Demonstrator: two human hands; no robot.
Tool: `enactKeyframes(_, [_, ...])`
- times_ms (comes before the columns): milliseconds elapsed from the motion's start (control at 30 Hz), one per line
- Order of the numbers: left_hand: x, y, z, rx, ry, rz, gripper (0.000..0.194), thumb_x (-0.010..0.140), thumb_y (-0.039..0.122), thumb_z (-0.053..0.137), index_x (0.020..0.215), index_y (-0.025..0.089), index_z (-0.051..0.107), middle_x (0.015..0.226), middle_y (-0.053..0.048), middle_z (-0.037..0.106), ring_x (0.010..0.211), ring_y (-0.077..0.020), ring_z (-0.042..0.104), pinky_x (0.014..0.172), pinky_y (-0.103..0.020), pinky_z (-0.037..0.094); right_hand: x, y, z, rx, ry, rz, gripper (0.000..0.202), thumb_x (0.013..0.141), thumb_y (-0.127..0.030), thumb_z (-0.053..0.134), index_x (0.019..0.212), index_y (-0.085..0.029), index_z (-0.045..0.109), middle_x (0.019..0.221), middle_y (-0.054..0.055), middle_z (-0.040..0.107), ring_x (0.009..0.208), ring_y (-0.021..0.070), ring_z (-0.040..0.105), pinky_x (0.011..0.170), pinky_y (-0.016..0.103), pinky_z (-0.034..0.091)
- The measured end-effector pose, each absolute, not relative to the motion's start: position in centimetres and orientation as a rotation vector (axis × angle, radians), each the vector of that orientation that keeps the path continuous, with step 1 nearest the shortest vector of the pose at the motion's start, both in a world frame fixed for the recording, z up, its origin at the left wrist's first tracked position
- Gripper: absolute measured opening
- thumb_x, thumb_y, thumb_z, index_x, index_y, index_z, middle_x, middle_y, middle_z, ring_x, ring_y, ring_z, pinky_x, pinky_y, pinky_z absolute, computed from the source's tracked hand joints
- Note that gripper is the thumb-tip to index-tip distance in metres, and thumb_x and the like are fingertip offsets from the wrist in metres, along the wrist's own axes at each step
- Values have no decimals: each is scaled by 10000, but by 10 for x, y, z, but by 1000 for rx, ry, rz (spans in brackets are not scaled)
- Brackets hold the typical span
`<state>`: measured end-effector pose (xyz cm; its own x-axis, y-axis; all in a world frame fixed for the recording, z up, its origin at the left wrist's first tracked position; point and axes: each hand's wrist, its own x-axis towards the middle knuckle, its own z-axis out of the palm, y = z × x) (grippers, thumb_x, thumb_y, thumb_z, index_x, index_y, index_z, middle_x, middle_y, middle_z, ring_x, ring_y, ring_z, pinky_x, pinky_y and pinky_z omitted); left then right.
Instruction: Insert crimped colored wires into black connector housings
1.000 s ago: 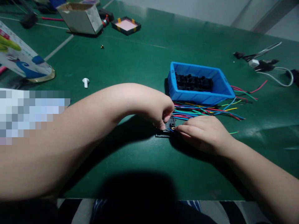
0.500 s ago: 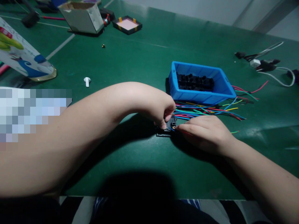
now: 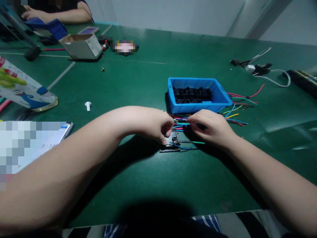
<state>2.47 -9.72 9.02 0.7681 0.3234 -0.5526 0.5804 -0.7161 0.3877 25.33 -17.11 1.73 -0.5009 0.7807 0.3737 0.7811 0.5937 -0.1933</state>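
Note:
My left hand (image 3: 165, 127) is bent over a small black plastic housing (image 3: 168, 148) on the green table, pinching it between thumb and fingers. Out of the housing's right side run a blue wire (image 3: 182, 146) and a dark wire ending in green (image 3: 198, 142). Just above lies a bundle of coloured wires (image 3: 180, 123). Over that bundle is my right hand (image 3: 211, 125), its thumb and fingertips closed on a wire; the palm hides part of the bundle.
Behind the wires stands a blue bin (image 3: 200, 107) holding black plastic parts. A white earbud (image 3: 88, 106), a phone (image 3: 66, 129), a printed can (image 3: 32, 92) and a white box (image 3: 84, 48) are at left. Cables (image 3: 262, 68) lie back right. A co-worker's arm (image 3: 61, 16) shows at the far left.
My right hand has moved up from the housing to the wire bundle, leaving the green-ended wire in view. My left hand stays on the housing. The view has tilted up.

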Motion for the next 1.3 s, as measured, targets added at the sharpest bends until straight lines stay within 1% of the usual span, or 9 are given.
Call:
enactKeyframes(133, [24, -98, 92, 2418, 679, -626, 235, 799, 359, 662, 979, 208, 650, 951, -19, 718, 779, -158, 611, 611, -242, 371, 253, -168, 12, -1271, -2388, 26, 147, 892, -188, 546, 953, -169, 679, 926, 95, 714, 863, 211, 627, 726, 315, 493])
enactKeyframes(233, [24, -98, 92, 2396, 681, -628, 229, 795, 353, 659, 975, 213, 643, 949, -13, 716, 797, -160, 618, 605, -235, 378, 252, -168, 12, -1300, -2361, 19, 137, 884, -196, 559, 922, -166, 688, 923, 100, 720, 846, 210, 624, 720, 319, 490])
enactKeyframes(367, [24, -97, 90, 2395, 676, -616, 239, 793, 368, 653, 976, 214, 639, 931, -10, 710, 784, -150, 612, 601, -228, 380, 252, -167, 12, -1295, -2399, 20, 143, 873, -188, 568, 930, -160, 696, 910, 94, 720, 848, 210, 621, 729, 318, 486])
enactKeyframes(533, [22, -96, 88, 2400, 675, -602, 262, 792, 381, 650, 990, 209, 644, 961, -21, 704, 786, -149, 604, 592, -228, 381, 251, -166, 12, -1283, -2459, 9, 164, 888, -198, 573, 957, -146, 712, 904, 103, 717, 860, 220, 616, 732, 326, 481])
enactKeyframes(700, [22, -97, 89, 2409, 684, -604, 271, 792, 390, 649, 991, 207, 643, 979, -26, 709, 782, -148, 605, 592, -231, 372, 250, -166, 11, -1291, -2487, 14, 169, 913, -219, 557, 922, -148, 711, 892, 108, 705, 857, 224, 594, 738, 338, 472])
enactKeyframes(967, [23, -97, 90, 2404, 698, -612, 267, 792, 383, 654, 995, 210, 645, 995, -24, 711, 819, -168, 612, 624, -244, 387, 248, -167, 13, -1336, -2464, -45, 186, 946, -220, 485, 914, -146, 652, 890, 113, 682, 843, 218, 575, 728, 324, 458])
enactKeyframes(1133, [22, -97, 88, 2399, 685, -603, 251, 797, 379, 650, 982, 210, 645, 964, -22, 715, 797, -165, 612, 607, -240, 384, 245, -171, 13, -1305, -2361, -117, 198, 960, -209, 441, 945, -150, 630, 864, 104, 693, 782, 205, 610, 689, 307, 450])
enactKeyframes(1300, [21, -97, 91, 2422, 642, -588, 231, 811, 366, 652, 987, 217, 657, 958, -14, 726, 780, -152, 613, 609, -235, 382, 246, -173, 16, -1257, -2328, -185, 209, 972, -214, 423, 945, -174, 626, 842, 73, 706, 726, 177, 627, 644, 272, 449])
